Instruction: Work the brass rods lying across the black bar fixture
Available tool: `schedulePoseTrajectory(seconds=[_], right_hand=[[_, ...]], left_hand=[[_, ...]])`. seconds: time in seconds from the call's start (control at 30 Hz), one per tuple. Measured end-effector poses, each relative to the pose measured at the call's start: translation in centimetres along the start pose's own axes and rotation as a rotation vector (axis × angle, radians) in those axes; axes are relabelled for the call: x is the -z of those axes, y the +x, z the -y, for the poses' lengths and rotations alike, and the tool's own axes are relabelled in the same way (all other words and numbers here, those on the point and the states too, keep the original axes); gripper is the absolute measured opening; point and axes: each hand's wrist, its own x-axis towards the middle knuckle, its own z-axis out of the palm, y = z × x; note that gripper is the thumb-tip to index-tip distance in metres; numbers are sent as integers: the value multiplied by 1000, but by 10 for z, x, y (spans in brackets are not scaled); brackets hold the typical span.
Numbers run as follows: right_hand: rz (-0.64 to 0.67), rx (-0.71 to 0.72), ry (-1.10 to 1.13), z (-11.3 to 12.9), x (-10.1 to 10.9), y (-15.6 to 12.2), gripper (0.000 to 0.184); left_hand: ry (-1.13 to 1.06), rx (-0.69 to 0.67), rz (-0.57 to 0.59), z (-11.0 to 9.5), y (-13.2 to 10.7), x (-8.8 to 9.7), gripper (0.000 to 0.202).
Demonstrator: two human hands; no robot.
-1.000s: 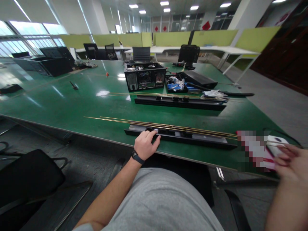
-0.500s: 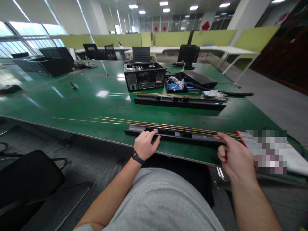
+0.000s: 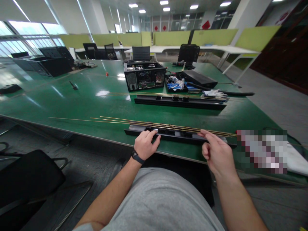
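Observation:
A long black channel-shaped rail [image 3: 178, 136] lies along the table's near edge. Several thin brass-coloured rods [image 3: 115, 120] run lengthwise over it, and their left ends stick out well past it. My left hand [image 3: 146, 144], a dark band on its wrist, is closed over the rail's near wall left of its middle, fingertips on top and thumb on the front side. Towards the right end, my right hand [image 3: 218, 152] pinches at a rod with thumb and forefinger, its other fingers curled. The exact contact is hard to make out.
A second black rail [image 3: 178, 102] with rods lies farther back. Beyond it stand an opened computer case [image 3: 144, 77] and a tray [image 3: 176, 85] of gloves and blue items. White gloves [image 3: 214, 93] lie nearby. More black cases [image 3: 51, 65] stand far left; a chair [image 3: 31, 179] is below.
My right hand has moved left along the rail. The longest rod's left tip has shifted slightly left. My left hand has stayed put.

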Motion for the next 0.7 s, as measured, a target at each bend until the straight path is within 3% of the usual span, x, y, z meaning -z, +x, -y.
schedulePoseTrajectory(seconds=[0.43, 0.7], right_hand=[[24, -2, 13, -2, -6, 0, 50], [-194, 73, 63, 3, 32, 27, 34]], left_hand=[[-1, -7, -7, 1, 0, -1, 18], [-9, -9, -13, 1, 0, 0, 18]])
